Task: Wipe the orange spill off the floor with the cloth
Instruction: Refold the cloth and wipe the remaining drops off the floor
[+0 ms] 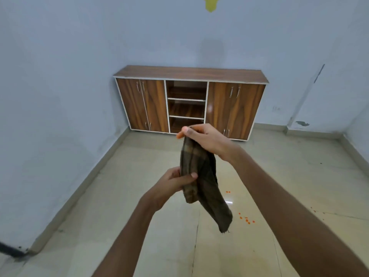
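**Beige tile floor, orange spill on it; cloth held above in both hands**

Surface and room: Glossy beige floor tiles (139,226) fill the lower half of the frame, with thin dark joints and a bright light reflection right of centre. Pale blue walls (60,76) close the room on the left, at the back and on the right. A beige skirting strip (79,186) runs along their foot.

Task items: The orange spill (246,219) lies as scattered small drops on the tile, lower right of centre. A pair of drops sits higher up and a few more lie towards the right edge. The cloth (201,176), dark brown with a faint check, hangs at centre frame, clear of the floor. Its frayed lower corner is just left of the main drops in the picture.

Hands: The right hand (209,139) pinches the cloth's top corner between thumb and fingertips. The left hand (171,182), lower down, grips the cloth's left edge with the thumb laid across the fabric and the fingers curled behind.

Surroundings: A wood-grain cabinet (189,73) with white edging stands against the back wall. It has closed double doors at each side and open shelves in the middle. A yellow patch (211,3) marks the wall at top centre. A dark scuff (302,123) shows low on the right wall. A dark object (10,250) lies at the lower left edge; what it is cannot be told.

Edges and room: Bare tile runs from the cabinet base to the bottom of the frame. Both forearms cross the lower centre and lower right.
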